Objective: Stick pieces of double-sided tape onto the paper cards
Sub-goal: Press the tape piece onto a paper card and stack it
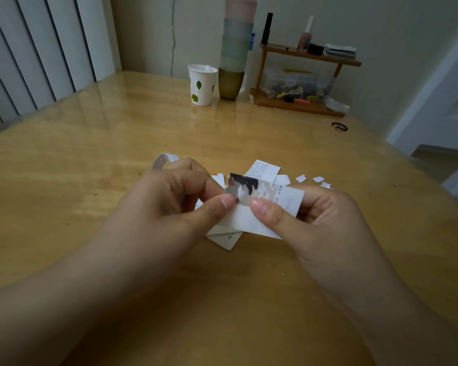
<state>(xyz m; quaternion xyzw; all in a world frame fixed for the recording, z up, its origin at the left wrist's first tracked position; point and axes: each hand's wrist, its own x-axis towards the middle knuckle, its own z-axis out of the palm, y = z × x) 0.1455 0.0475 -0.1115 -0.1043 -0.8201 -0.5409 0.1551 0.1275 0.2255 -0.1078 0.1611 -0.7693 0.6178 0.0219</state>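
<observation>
Held above the wooden table (pixel 90 159), just over a small heap of paper cards (pixel 229 240): one printed card (pixel 265 196), dark photo-like picture at its left end, white margin at its right. Pinched by both hands. Left hand (pixel 175 196) curled, thumb and forefinger nipped together at the card's left edge, probably on a tape piece or its backing there, though too small to tell apart from the card. Right hand (pixel 312 215) curled too, thumb pressed flat on the card's white lower band, remaining fingers hidden behind it. Roll of double-sided tape (pixel 162 160) resting just behind the left hand, partly hidden. Small white scraps (pixel 300 178), likely peeled backing, scattered beyond the right hand, near another card with fine print (pixel 262 170). To do this step well, in all likelihood: keep the card taut between the two pinches, lay the tape flat from one edge, rub down with the thumb pad to avoid wrinkles, lift the liner slowly from a corner so the adhesive stays put. Risk: thin paper creasing under thumb pressure, tape sticking to a fingertip instead. Legible writing: "64" on the lowest card of the heap; fine print elsewhere too small to read. Paper cup (pixel 202 84) with green leaf marks at the far edge, no brand readable.
</observation>
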